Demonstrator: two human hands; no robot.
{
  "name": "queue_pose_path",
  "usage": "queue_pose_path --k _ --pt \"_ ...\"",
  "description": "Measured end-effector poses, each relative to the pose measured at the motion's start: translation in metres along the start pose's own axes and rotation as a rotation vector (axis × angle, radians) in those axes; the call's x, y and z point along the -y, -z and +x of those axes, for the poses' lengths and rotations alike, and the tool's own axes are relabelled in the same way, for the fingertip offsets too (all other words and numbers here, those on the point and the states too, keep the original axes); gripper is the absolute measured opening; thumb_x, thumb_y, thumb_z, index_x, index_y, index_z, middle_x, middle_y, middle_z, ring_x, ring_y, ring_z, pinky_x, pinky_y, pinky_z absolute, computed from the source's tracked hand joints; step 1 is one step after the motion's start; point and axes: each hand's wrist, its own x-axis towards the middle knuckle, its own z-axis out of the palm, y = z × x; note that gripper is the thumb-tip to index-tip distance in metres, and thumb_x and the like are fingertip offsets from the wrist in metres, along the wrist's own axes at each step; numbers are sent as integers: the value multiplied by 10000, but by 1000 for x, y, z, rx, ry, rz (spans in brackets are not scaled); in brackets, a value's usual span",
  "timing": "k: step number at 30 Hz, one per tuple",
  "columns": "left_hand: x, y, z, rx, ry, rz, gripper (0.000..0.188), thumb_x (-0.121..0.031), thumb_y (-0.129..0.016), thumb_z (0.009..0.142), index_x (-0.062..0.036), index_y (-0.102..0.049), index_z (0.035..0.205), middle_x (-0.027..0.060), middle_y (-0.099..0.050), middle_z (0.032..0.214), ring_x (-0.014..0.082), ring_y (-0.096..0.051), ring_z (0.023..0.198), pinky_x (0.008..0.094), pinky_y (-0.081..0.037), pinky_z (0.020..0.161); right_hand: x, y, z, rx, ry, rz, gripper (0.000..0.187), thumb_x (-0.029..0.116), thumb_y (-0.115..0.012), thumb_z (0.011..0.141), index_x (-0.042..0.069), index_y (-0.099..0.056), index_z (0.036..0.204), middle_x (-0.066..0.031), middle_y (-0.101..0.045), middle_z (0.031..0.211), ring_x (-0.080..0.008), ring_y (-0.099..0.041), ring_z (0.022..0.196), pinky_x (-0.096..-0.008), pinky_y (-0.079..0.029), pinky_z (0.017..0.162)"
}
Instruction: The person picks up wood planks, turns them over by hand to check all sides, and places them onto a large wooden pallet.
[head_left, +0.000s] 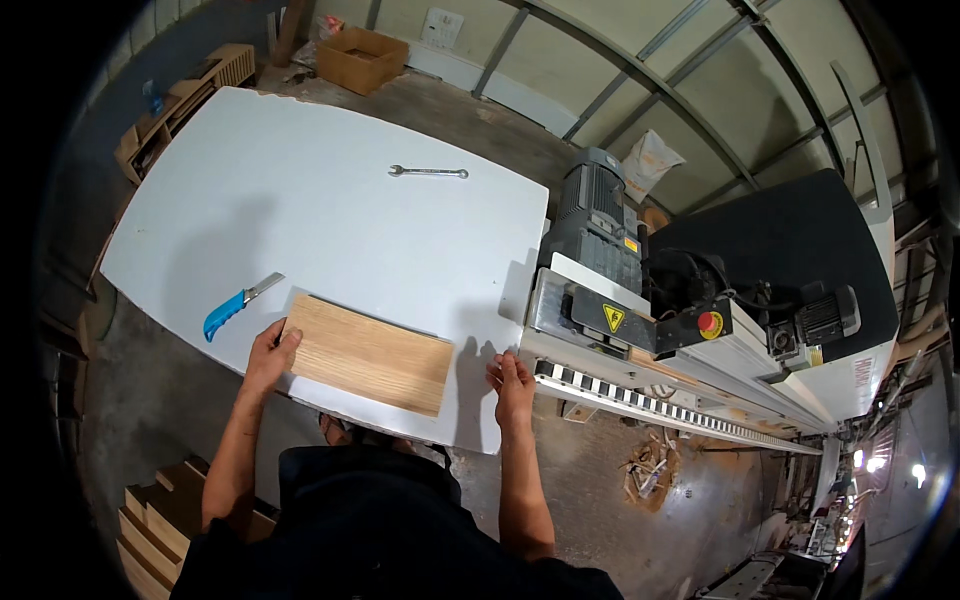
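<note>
A rectangular wooden board (370,352) with pale grain lies flat near the front edge of the white table (330,200). My left hand (273,352) grips its left end, the thumb on top and the fingers at the edge. At the table's right corner, beside the machine's feed rail, my right hand (513,385) is apart from the board. Its fingers are curled together, and whatever they may hold is too small to make out. A blue-handled knife (232,310) lies left of the board, its blade pointing away from me.
A combination wrench (428,172) lies far back on the table. To the right stands an edge-banding machine with a grey motor (603,195), a red stop button (710,322) and a long rail (660,408). Stacked boards (165,520) sit low at left; a cardboard box (361,60) stands behind.
</note>
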Motion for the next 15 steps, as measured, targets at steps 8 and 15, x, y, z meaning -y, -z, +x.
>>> queue_pose_path --k 8,15 --pt "-1 1 -4 -3 -37 -36 403 -249 -620 920 28 -582 1209 48 -651 1030 102 -574 921 258 -458 836 20 0 18 -22 -62 200 240 283 -620 923 60 -611 1011 -82 -656 994 -220 -639 852 -349 -520 763" --pt "8 14 -4 -48 -63 5 478 -237 -664 886 73 -545 1231 79 -639 1063 124 -570 955 262 -458 854 35 -2 50 11 -136 440 439 468 -520 945 35 -564 885 -130 -648 943 -269 -623 877 -401 -525 773"
